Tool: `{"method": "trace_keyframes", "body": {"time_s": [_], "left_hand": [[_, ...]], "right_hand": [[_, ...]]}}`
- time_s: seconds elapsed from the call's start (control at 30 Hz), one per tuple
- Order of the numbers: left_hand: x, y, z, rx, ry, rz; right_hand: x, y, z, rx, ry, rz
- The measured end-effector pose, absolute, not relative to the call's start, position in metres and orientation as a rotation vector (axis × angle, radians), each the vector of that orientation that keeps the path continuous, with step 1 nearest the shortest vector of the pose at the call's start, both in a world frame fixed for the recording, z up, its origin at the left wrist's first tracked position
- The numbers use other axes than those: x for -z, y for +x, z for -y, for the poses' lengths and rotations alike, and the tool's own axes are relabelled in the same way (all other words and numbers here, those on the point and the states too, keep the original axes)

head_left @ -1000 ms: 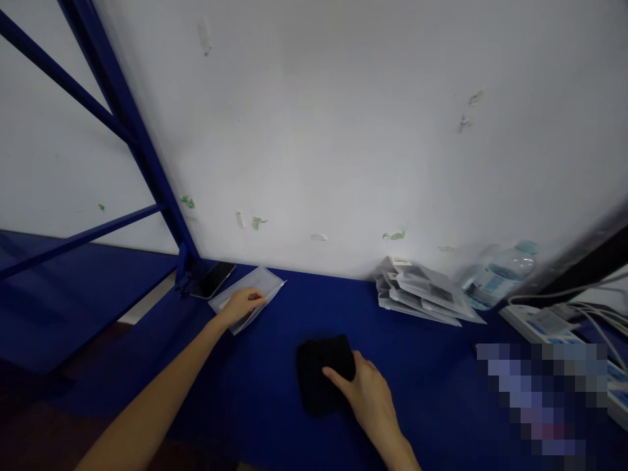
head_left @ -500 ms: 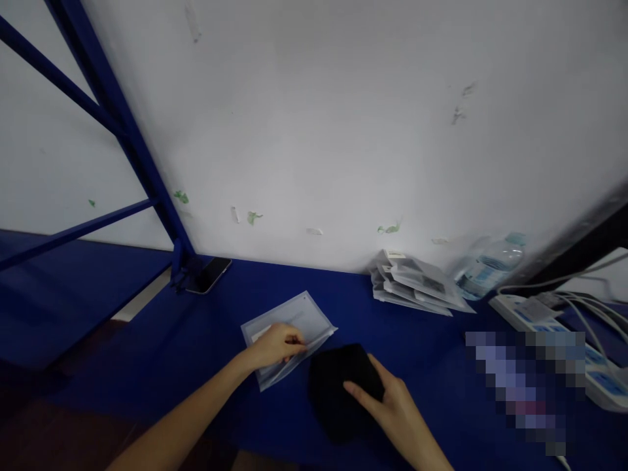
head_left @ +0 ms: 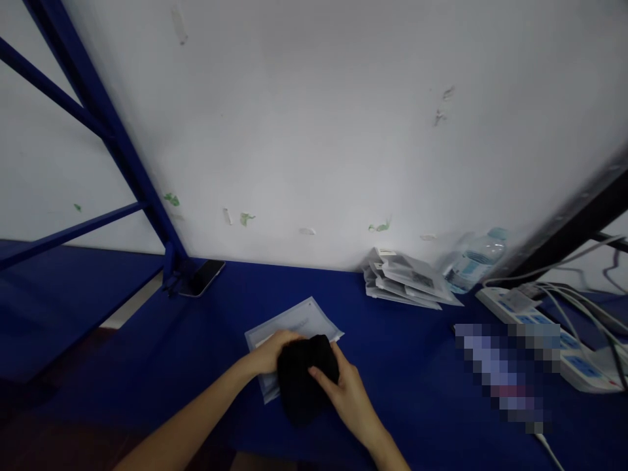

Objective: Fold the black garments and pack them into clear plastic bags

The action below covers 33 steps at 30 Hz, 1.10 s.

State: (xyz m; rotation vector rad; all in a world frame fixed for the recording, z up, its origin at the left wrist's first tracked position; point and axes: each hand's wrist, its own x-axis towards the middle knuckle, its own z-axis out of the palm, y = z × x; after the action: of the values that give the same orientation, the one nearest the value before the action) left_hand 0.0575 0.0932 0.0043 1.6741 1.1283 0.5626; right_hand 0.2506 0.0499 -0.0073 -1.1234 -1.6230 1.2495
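A soft, dark black bundle (head_left: pixel 301 389) overlaps the near side of a flat, frosted plastic bag (head_left: pixel 314 318) on the blue tabletop (head_left: pixel 402 373). The right hand (head_left: pixel 349 391) grips its right side; the left hand's (head_left: pixel 272 352) fingers are hidden behind it, their hold unclear.

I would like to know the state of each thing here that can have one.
Black item: gripped by the right hand
Front pouch: partly covered; opening mostly hidden
Left hand: fingertips hidden behind the black item; grip unclear
Phone: lying flat, screen dark
Stacked pouches: loosely piled
Bottle: capped
Power strip: plug apparently inserted
Pixelated object: cannot tell
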Motion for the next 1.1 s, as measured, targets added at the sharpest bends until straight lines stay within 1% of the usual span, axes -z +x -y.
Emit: {"method": "trace_keyframes", "body": {"time_s": [0.13, 0.33, 0.4, 0.53, 0.6, 0.63, 0.7, 0.83, 0.93, 1.1], "left_hand": [[-0.006, 0.058, -0.1, -0.581, 1.749, -1.165], [-0.037, 0.05, -0.093, -0.645, 1.917, -1.337], [-0.048, 0.051, -0.087, -0.624, 2.008, -1.369], [-0.056, 0.063, -0.077, -0.52, 2.216, -1.433], [-0.053, 0.069, -0.075, -0.464, 2.312, -1.451], [-0.051, 0.072, -0.074, -0.439, 2.361, -1.464], [-0.047, 0.077, -0.074, -0.407, 2.43, -1.496], [-0.039, 0.083, -0.074, -0.374, 2.498, -1.586], [-0.034, 0.089, -0.07, -0.387, 2.529, -1.611], [-0.023, 0.091, -0.063, -0.475, 2.664, -1.577]], "right_hand": [[0.01, 0.25, -0.05, -1.185, -1.169, 1.649], [0.008, 0.242, -0.057, -1.09, -1.269, 1.741], [0.006, 0.24, -0.059, -0.946, -1.405, 1.836], [-0.007, 0.236, -0.056, -0.525, -1.743, 2.08], [-0.012, 0.232, -0.053, -0.414, -1.809, 2.167], [-0.014, 0.23, -0.052, -0.408, -1.808, 2.191], [-0.015, 0.229, -0.053, -0.515, -1.753, 2.187], [-0.011, 0.236, -0.064, -1.037, -1.489, 2.012], [-0.006, 0.243, -0.075, -1.341, -1.347, 1.877], [0.005, 0.248, -0.079, -1.606, -1.227, 1.447]]}}
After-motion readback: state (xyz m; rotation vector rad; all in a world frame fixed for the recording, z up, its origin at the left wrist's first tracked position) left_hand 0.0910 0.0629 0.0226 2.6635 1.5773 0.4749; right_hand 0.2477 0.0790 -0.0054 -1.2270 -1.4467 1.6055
